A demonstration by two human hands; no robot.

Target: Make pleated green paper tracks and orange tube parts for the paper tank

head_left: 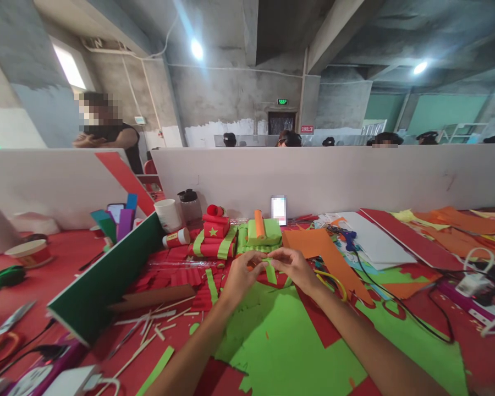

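My left hand [240,275] and my right hand [293,265] meet above the table, and both pinch a narrow green paper strip [269,270] between their fingertips. Under them lies a large sheet of light green paper [272,341] with cut edges. Just behind the hands stand a red paper tank with a yellow star [214,236] and a green paper tank with an orange barrel [262,232].
A green board [103,280] leans at the left beside wooden sticks [148,330] and scissors [8,322]. An orange sheet [325,253], a blue glue gun [344,235] with its black cord, white paper and cups [168,214] surround the work. A white partition [334,176] stands behind, with people beyond it.
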